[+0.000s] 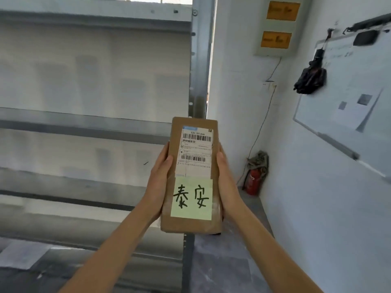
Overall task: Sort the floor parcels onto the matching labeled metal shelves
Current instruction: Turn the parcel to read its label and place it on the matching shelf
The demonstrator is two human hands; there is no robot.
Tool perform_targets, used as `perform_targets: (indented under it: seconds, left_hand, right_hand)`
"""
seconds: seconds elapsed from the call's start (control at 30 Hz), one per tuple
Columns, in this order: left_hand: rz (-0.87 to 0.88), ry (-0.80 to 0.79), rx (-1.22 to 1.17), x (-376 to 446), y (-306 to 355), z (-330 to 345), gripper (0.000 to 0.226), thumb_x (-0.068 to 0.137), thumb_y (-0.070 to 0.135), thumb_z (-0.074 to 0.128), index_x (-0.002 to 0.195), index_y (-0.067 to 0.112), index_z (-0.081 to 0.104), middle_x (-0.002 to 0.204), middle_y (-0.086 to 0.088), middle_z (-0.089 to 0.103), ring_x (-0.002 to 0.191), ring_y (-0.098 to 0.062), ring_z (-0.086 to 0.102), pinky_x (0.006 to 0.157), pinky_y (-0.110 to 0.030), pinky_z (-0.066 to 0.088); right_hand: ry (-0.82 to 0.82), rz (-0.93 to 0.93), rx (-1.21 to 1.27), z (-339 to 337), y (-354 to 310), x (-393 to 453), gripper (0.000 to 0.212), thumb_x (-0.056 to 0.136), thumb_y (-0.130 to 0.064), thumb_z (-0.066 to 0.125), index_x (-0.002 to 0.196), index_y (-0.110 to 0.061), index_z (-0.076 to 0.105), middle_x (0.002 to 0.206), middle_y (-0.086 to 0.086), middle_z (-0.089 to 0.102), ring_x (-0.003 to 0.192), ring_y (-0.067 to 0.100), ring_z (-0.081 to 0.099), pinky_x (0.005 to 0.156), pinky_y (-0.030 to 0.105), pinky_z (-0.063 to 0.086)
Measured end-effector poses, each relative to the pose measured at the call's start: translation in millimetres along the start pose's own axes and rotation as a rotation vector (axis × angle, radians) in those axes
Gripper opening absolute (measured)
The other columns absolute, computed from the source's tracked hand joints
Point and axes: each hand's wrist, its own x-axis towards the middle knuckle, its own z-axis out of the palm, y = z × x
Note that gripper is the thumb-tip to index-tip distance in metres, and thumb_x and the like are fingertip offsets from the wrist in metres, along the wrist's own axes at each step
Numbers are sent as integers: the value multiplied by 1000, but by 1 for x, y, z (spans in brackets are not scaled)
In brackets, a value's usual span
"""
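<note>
One brown parcel (191,176) is clasped between two hands, left grip (158,182) and right grip (227,182) closed on its long edges; metal shelves (84,125) stand beyond, leftward.

We read a white shipping label (196,152) on the brown parcel (191,176): "S30 D5 A68" above a barcode, then "济宁转东平"; its smaller print is too fine for us. Below it, a yellow-green sticky note (191,199) carries handwritten "泰安". On the wall panel, two orange signs (283,10) bear dark writing we cannot make out.
</note>
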Motion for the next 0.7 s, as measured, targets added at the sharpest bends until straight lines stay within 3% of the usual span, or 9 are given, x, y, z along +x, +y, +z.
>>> perform_targets:
  seconds: [0.07,0.13,0.23,0.3,0.4,0.53,0.7]
  left_hand:
    - [13,29,11,-1,7,-31,40,105,27,35,144,34,43,127,-2,68,112,-28,68,87,-42,57]
    - [34,69,16,-2,14,-61,40,105,26,35,144,33,42,128,-2,68,113,-28,67,88,-42,57]
    - [48,98,25,-2,22,-107,39,105,25,36,143,33,42,130,-1,66,114,-26,66,89,-41,56]
    - [24,128,35,-3,25,-138,42,106,26,35,147,37,35,133,3,63,115,-20,66,91,-38,57]
    - [7,171,49,-4,27,-187,47,106,29,35,152,37,28,139,3,60,118,-21,65,98,-46,53]
    - [21,234,58,-7,36,-244,48,105,28,36,152,35,28,137,1,62,114,-22,67,91,-40,58]
    - [25,317,66,-4,46,-298,48,104,26,40,151,32,31,136,-2,62,115,-26,66,94,-45,54]
  right_hand:
    - [-1,19,-16,28,7,6,24,110,-42,38,126,-41,55,115,-12,74,93,-9,73,77,12,59]
    - [5,60,-14,56,11,10,21,108,-42,44,118,-34,60,95,-17,77,74,-11,72,64,8,56]
    - [-96,128,2,106,22,22,50,106,-51,39,145,-22,55,118,2,76,86,5,77,65,18,60]
    - [-126,129,-4,138,29,28,53,107,-53,35,146,-22,53,124,8,74,93,12,77,65,17,59]
    - [-209,102,-12,186,41,35,51,107,-52,31,145,-25,53,127,7,73,103,16,76,71,19,61]
    - [-262,153,31,246,57,46,49,108,-52,32,145,-28,54,123,4,76,104,18,77,70,21,62]
    - [-310,224,49,304,76,63,48,109,-52,31,147,-32,52,133,7,71,118,24,71,97,38,60]
